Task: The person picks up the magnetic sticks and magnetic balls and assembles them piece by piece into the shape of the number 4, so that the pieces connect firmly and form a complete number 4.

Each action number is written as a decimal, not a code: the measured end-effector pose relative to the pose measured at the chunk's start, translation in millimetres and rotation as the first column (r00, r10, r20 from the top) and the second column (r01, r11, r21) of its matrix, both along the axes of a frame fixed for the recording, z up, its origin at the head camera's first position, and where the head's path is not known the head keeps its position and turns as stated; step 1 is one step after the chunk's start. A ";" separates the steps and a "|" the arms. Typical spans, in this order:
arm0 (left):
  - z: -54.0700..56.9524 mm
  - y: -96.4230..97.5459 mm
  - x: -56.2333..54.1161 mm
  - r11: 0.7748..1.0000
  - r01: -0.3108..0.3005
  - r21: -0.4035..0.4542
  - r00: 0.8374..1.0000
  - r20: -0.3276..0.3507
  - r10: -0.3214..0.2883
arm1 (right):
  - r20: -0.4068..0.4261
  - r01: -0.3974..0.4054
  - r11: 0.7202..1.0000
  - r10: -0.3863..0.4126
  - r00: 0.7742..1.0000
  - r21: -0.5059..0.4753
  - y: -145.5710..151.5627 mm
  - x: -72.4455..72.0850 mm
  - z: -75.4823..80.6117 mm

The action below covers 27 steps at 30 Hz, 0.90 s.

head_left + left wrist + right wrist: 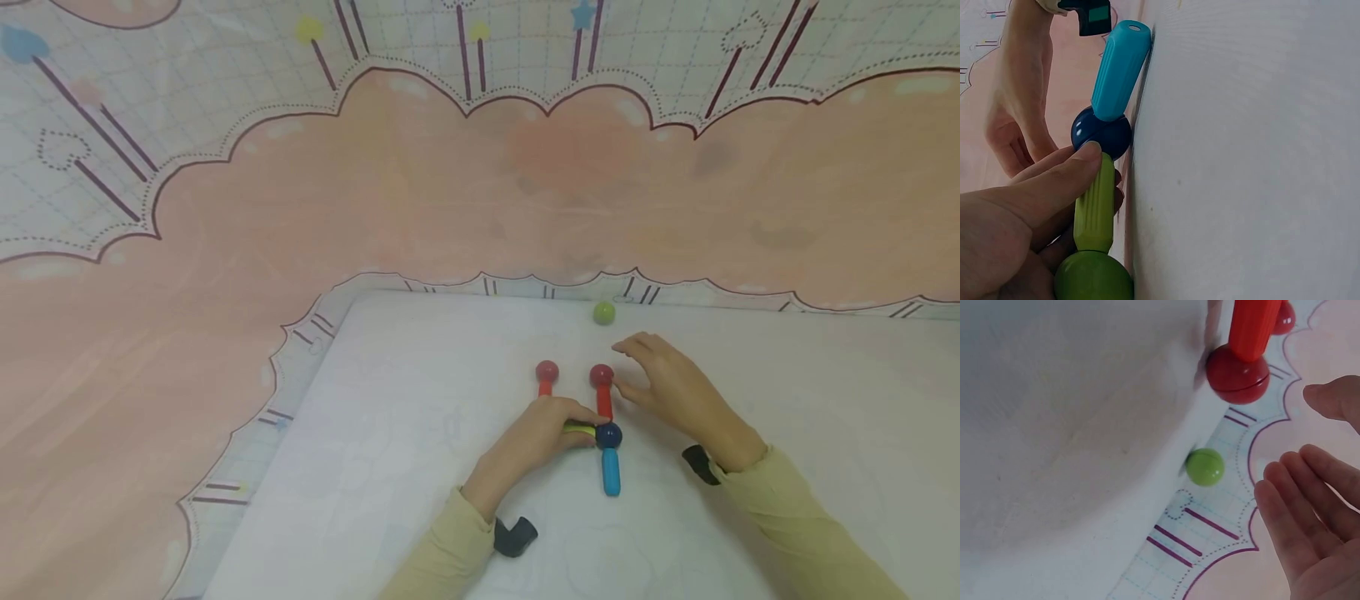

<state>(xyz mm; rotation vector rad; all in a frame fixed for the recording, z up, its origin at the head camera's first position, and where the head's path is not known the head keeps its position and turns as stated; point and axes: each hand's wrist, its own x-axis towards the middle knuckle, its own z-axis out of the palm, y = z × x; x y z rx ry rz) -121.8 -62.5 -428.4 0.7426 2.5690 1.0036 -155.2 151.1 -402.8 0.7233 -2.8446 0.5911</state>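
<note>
My left hand [528,433] pinches a yellow-green toy stick [1094,215] between thumb and fingers, the thumb tip close to the dark blue ball [609,435]. A green ball [1094,278] joins the stick's other end; in the head view the hand hides it. From the blue ball a light blue stick [611,472] runs toward me and a red stick [604,402] runs away, capped by a red ball [602,376]. Fingers spread and holding nothing, my right hand [675,392] hovers just right of that red ball. Whether it touches cannot be told.
A second red ball [547,372] on another red stick [545,388] lies to the left, partly behind my left hand. One loose light green ball [603,313] sits near the far edge of the white board [390,417]. Cloud-patterned cloth [420,192] lies beyond.
</note>
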 end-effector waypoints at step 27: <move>0.9 0.9 1.9 0.999 -0.024 -0.021 1.000 -0.015 0.024 | 0.073 0.001 1.000 -0.002 0.997 0.012 -0.9 -52.1 -15.2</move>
